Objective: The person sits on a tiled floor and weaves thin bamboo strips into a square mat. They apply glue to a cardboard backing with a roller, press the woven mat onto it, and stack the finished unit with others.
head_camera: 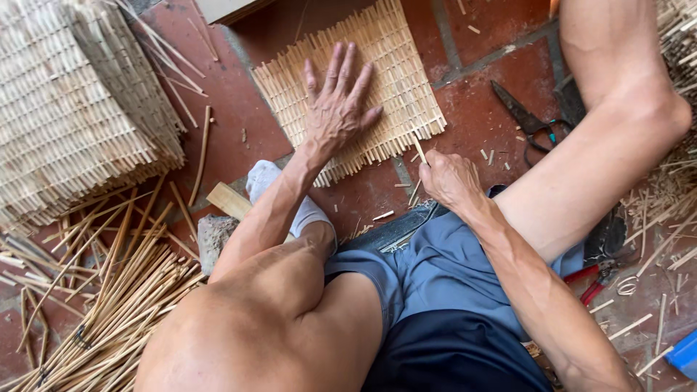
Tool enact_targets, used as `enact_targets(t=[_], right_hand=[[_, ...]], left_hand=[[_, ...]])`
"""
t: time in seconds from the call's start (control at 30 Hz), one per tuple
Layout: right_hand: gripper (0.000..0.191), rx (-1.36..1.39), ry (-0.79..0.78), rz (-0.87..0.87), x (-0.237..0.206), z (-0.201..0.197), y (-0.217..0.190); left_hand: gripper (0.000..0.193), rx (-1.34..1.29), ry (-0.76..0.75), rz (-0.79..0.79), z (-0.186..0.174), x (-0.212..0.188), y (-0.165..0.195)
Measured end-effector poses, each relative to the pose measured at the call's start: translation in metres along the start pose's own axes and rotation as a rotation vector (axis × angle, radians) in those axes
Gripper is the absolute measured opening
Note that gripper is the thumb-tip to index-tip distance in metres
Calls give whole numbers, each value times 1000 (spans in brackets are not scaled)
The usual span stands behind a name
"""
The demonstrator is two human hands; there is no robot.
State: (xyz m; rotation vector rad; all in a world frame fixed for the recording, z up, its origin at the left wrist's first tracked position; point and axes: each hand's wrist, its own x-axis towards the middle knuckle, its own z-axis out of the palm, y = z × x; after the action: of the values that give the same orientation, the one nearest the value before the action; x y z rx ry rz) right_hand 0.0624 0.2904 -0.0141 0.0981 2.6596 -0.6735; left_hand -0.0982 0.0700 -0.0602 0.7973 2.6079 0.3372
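A woven mat of thin bamboo slats (pixel 396 54) lies on the red tile floor in front of me. My left hand (pixel 337 105) rests flat on the mat, fingers spread, pressing it down. My right hand (pixel 446 178) sits just off the mat's near right corner. Its fingers are closed on a short bamboo stick (pixel 420 151) whose tip touches the mat's edge. My bare knees frame the scene on both sides.
A tall stack of finished woven mats (pixel 72 109) stands at the left. Loose bamboo sticks (pixel 116 290) lie below the stack. Black scissors (pixel 526 120) lie on the floor at the right. Red-handled pliers (pixel 592 279) sit under my right leg. A white cloth (pixel 265 178) lies near my left wrist.
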Motion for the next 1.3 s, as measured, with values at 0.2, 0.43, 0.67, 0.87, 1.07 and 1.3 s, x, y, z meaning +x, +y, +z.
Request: enact_targets(t=[0.2,0.43,0.67,0.87,1.07,1.3], right_hand=[[24,-75,-79,40,18,12,13],[28,-29,-50,7,22,13,14],[16,657,-162,293,25,-53,15],[15,670,125,40,146,-92,24],[5,682,214,2,195,-86,32],[7,596,260,93,196,-72,28]], left_hand=[[84,-34,35,138,14,29,22],[85,43,30,163,21,33,19],[82,93,93,362,37,10,21],[89,-18,-36,462,46,-15,48],[92,7,113,420,44,-8,48],[87,-12,150,353,45,-3,46]])
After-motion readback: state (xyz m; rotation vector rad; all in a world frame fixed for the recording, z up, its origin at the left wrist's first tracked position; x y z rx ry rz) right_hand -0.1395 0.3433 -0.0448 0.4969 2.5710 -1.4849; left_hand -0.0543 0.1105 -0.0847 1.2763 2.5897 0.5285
